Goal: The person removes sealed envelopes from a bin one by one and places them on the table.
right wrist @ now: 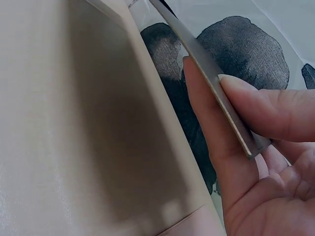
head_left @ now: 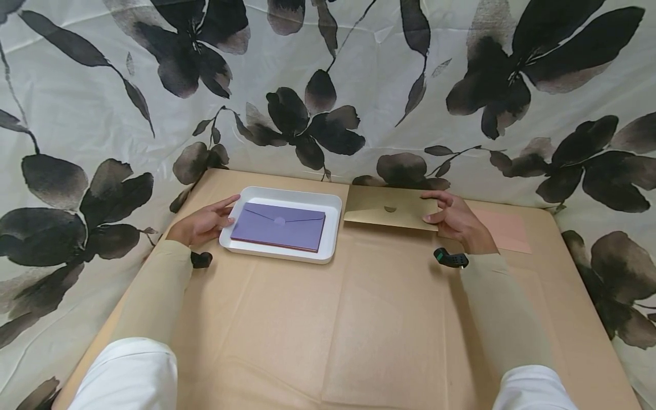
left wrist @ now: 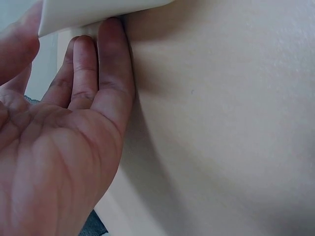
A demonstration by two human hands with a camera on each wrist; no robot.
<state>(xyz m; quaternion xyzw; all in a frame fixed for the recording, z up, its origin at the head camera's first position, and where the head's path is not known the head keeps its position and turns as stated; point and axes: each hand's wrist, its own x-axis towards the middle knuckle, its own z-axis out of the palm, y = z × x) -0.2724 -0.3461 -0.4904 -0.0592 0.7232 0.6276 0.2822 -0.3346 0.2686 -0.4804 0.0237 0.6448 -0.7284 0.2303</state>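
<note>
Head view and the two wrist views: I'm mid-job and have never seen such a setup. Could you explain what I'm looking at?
There is no machine here, just a person's two bare hands. The wide head view comes from a camera on the head, looking forward and down; each close view comes from a camera on that wrist.

On the smooth tan tabletop sits a shallow white rectangular tray holding a flat purple envelope. To the right lies a flat pink paper rectangle.

The left hand touches the tray's left side. The right hand pinches a flat gold envelope at its right end, between thumb and fingers.
</note>
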